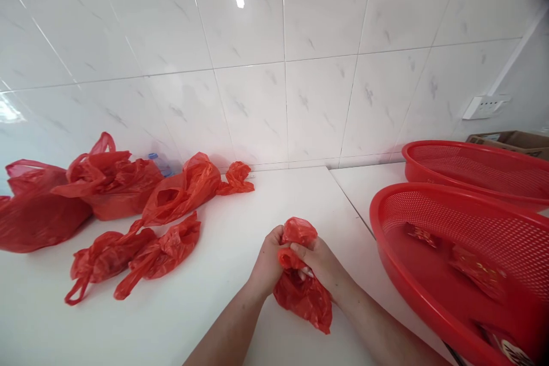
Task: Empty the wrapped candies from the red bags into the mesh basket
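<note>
In the middle of the white table, a red plastic bag (pixel 305 300) is bunched up between my two hands. My left hand (pixel 268 260) closes on its left side near the top. From the right, my right hand (pixel 321 263) has its fingers wrapped round the gathered part. Part of the bag sticks out above my hands and the rest hangs crumpled below them. What the bag may contain cannot be made out.
Crumpled and filled red plastic bags (pixel 124 183) lie on the left, with a clear bottle (pixel 160 163) behind them. A red basket (pixel 388 229) at right holds several red packets; another red basket (pixel 412 168) and a cardboard box (pixel 521 140) stand behind. A tiled wall (pixel 253 114) closes the back.
</note>
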`<action>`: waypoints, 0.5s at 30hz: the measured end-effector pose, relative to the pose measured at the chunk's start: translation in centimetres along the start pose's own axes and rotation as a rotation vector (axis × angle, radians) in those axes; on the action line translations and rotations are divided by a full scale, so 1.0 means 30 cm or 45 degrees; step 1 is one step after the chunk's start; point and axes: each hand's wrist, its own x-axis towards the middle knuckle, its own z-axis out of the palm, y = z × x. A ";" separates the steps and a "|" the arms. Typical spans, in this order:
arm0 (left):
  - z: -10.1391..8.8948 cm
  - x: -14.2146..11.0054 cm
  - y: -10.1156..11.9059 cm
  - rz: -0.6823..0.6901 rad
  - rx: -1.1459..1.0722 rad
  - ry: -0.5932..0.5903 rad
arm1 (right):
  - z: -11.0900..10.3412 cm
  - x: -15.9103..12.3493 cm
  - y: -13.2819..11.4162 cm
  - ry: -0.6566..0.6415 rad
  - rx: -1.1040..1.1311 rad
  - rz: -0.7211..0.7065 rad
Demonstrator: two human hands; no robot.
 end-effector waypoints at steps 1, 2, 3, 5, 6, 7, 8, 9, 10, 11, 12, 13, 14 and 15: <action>0.000 0.000 -0.004 0.012 0.037 0.022 | 0.000 0.002 0.002 0.018 0.017 0.008; -0.001 -0.001 -0.009 0.034 0.064 0.057 | -0.001 0.005 0.003 0.027 0.044 0.013; -0.001 -0.002 -0.014 0.063 0.077 0.095 | -0.002 0.009 0.005 0.033 0.077 0.019; 0.001 -0.009 -0.021 0.118 0.060 0.143 | -0.006 0.017 0.009 0.070 0.155 0.031; 0.003 -0.013 -0.022 0.142 0.034 0.145 | -0.009 0.022 0.010 0.097 0.196 0.043; 0.005 -0.020 -0.021 0.165 0.008 0.132 | -0.013 0.027 0.012 0.119 0.237 0.058; 0.007 -0.026 -0.019 0.199 -0.011 0.116 | -0.018 0.031 0.014 0.136 0.273 0.077; 0.008 -0.032 -0.015 0.255 -0.016 0.114 | -0.023 0.034 0.015 0.145 0.305 0.097; 0.009 -0.037 -0.011 0.330 0.001 0.133 | -0.030 0.037 0.016 0.149 0.334 0.113; 0.009 -0.040 -0.007 0.405 0.044 0.161 | -0.036 0.039 0.017 0.150 0.356 0.127; 0.009 -0.041 -0.004 0.459 0.102 0.184 | -0.042 0.040 0.017 0.145 0.368 0.141; 0.006 -0.038 -0.002 0.481 0.162 0.195 | -0.048 0.040 0.016 0.137 0.376 0.153; 0.002 -0.034 -0.002 0.477 0.213 0.200 | -0.053 0.040 0.014 0.126 0.384 0.164; -0.004 -0.028 -0.004 0.458 0.252 0.213 | -0.057 0.039 0.011 0.107 0.398 0.173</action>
